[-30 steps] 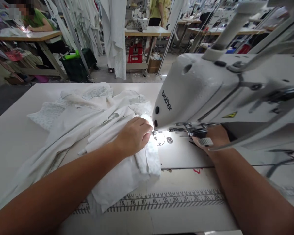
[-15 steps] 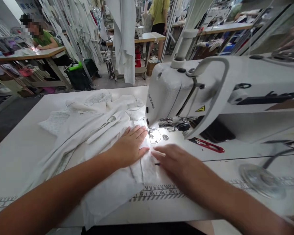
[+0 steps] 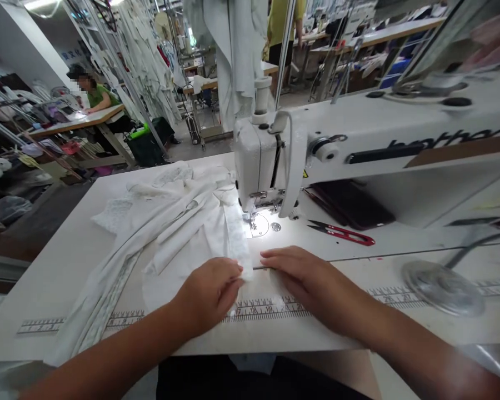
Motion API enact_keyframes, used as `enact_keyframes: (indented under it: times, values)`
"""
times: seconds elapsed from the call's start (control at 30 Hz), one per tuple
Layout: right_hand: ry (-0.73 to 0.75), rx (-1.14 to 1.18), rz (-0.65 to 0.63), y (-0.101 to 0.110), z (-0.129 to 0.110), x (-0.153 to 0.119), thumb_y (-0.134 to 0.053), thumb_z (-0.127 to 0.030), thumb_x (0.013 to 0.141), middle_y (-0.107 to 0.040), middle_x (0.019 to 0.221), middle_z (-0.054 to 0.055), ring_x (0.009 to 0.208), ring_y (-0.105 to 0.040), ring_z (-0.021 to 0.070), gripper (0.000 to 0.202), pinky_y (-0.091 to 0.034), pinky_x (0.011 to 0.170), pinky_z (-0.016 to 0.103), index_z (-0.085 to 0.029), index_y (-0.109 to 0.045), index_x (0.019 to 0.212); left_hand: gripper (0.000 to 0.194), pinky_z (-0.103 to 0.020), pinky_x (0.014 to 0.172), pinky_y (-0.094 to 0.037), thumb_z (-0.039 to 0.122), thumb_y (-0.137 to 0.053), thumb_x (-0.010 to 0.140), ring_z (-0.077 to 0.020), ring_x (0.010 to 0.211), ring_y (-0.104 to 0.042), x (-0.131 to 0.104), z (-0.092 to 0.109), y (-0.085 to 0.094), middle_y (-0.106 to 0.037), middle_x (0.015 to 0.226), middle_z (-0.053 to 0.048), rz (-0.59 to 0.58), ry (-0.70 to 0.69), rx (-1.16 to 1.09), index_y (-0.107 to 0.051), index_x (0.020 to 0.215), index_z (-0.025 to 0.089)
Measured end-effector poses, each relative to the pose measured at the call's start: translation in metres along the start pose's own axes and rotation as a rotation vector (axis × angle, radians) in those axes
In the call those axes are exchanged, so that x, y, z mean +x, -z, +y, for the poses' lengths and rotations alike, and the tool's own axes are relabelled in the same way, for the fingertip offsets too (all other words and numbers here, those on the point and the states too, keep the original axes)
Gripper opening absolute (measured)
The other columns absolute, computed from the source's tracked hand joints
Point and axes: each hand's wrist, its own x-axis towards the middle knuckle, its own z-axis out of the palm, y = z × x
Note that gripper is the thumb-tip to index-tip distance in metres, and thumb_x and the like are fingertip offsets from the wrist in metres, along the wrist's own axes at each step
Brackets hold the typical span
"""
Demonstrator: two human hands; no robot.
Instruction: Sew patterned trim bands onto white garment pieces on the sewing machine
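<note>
I read my clock face from the sewing machine's (image 3: pixel 258 161) presser foot (image 3: pixel 250 218), with twelve pointing away from the wearer. The left hand (image 3: pixel 208 294) sits at seven o'clock. Its fingers are curled, thumb near the index, and I see them pinching the near end of a pale strip on the white garment (image 3: pixel 183 236). That garment spreads rumpled over the table (image 3: pixel 73 250) toward nine o'clock, its strip running up alongside the foot and a long fold trailing to eight.

At four o'clock I have the right hand (image 3: pixel 306 283), its fingers stretched forward with a slight bend, gripping nothing that I can see; the underside is hidden. Its fingertips are just beside the strip's edge, apart from it. A printed ruler (image 3: pixel 254 312) passes beneath both hands.

Toward three o'clock, I see red thread snips (image 3: pixel 352 234) with points toward the foot, and a dark flat case (image 3: pixel 358 206) just beyond. A clear round dish (image 3: pixel 441 289) is between three and four.
</note>
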Motion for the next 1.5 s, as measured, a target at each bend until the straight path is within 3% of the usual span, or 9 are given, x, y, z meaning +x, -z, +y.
enact_keyframes:
  times: [0.13, 0.3, 0.43, 0.63, 0.93, 1.03, 1.23, 1.37, 1.5]
  values:
    - [-0.201, 0.071, -0.008, 0.0, -0.002, 0.022, -0.049, -0.016, 0.087, -0.063, 0.125, 0.006, 0.114, -0.059, 0.0239, 0.034, -0.051, 0.095, 0.044, -0.022, -0.063, 0.117, 0.022, -0.026, 0.068, -0.051, 0.035, -0.049, 0.093, -0.014, 0.071, -0.06, 0.006, -0.009, 0.007, -0.064, 0.075, 0.001, 0.182, 0.453, -0.519, -0.061, 0.083, 0.019]
    - [-0.217, 0.112, 0.017, -0.009, -0.002, 0.039, -0.049, -0.014, 0.086, -0.063, 0.124, 0.007, 0.106, -0.063, 0.0227, 0.036, -0.055, 0.087, 0.039, -0.021, -0.062, 0.119, 0.017, -0.029, 0.085, -0.05, 0.034, -0.063, 0.085, -0.0183, 0.087, -0.065, 0.012, -0.019, 0.011, -0.069, 0.086, -0.002, 0.468, 0.651, -1.16, -0.066, 0.086, 0.017]
    - [-0.197, 0.117, 0.049, -0.014, 0.0, 0.046, -0.049, -0.013, 0.084, -0.061, 0.125, 0.01, 0.102, -0.064, 0.0219, 0.039, -0.055, 0.085, 0.039, -0.018, -0.06, 0.122, 0.02, -0.034, 0.098, -0.047, 0.027, -0.059, 0.087, -0.0224, 0.102, -0.064, 0.016, -0.022, 0.014, -0.071, 0.101, -0.009, 0.585, 0.74, -1.273, -0.069, 0.099, 0.013]
    - [-0.083, 0.114, 0.083, -0.019, -0.006, 0.059, -0.053, -0.013, 0.085, -0.058, 0.13, 0.008, 0.111, -0.059, 0.0225, 0.039, -0.051, 0.092, 0.04, -0.02, -0.059, 0.123, 0.025, -0.036, 0.103, -0.045, 0.025, -0.056, 0.09, -0.0243, 0.109, -0.062, 0.017, -0.021, 0.014, -0.071, 0.106, -0.011, 0.575, 0.743, -1.322, -0.069, 0.105, 0.011]
    - [-0.025, 0.07, 0.068, -0.021, -0.007, 0.071, -0.057, -0.018, 0.089, -0.069, 0.097, 0.005, 0.095, -0.061, 0.0214, 0.01, -0.048, 0.086, 0.04, -0.019, -0.065, 0.095, 0.028, -0.036, 0.094, -0.049, 0.027, -0.05, 0.091, -0.0233, 0.099, -0.065, 0.021, -0.02, 0.013, -0.071, 0.097, -0.012, 0.522, 0.834, -1.3, -0.068, 0.104, 0.009]
    - [-0.007, 0.044, 0.024, -0.018, -0.007, 0.071, -0.057, -0.016, 0.089, -0.067, 0.085, 0.004, 0.085, -0.06, 0.0199, 0.009, -0.049, 0.076, 0.036, -0.018, -0.065, 0.086, 0.026, -0.035, 0.088, -0.051, 0.031, -0.051, 0.091, -0.0218, 0.091, -0.066, 0.013, -0.022, 0.019, -0.071, 0.09, -0.008, 0.495, 0.756, -1.11, -0.068, 0.098, 0.013]
    - [0.114, -0.078, -0.079, -0.017, -0.004, 0.043, -0.054, -0.006, 0.087, -0.065, 0.087, 0.007, 0.087, -0.055, 0.023, 0.019, -0.047, 0.072, 0.036, -0.017, -0.07, 0.09, 0.029, -0.034, 0.088, -0.051, 0.028, -0.043, 0.096, -0.0202, 0.092, -0.066, 0.017, -0.015, 0.03, -0.071, 0.095, -0.008, -0.074, 0.17, -0.283, -0.068, 0.091, 0.016]
    - [0.279, -0.295, -0.082, -0.02, 0.001, 0.015, -0.043, -0.01, 0.094, -0.065, 0.106, 0.011, 0.098, -0.055, 0.0247, 0.027, -0.048, 0.083, 0.04, -0.011, -0.064, 0.111, 0.02, -0.048, 0.106, -0.039, 0.016, -0.044, 0.092, -0.0255, 0.115, -0.058, 0.042, -0.019, 0.012, -0.068, 0.114, -0.011, -0.074, -0.141, 0.17, -0.063, 0.1, 0.014]
    - [0.397, -0.43, -0.035, -0.019, 0.004, 0.0, -0.034, -0.014, 0.098, -0.063, 0.122, 0.01, 0.109, -0.053, 0.0266, 0.034, -0.048, 0.086, 0.042, -0.012, -0.061, 0.118, 0.018, -0.052, 0.11, -0.033, 0.013, -0.044, 0.092, -0.0264, 0.119, -0.056, 0.054, -0.027, -0.005, -0.066, 0.119, -0.012, -0.135, -0.205, 0.368, -0.06, 0.1, 0.013]
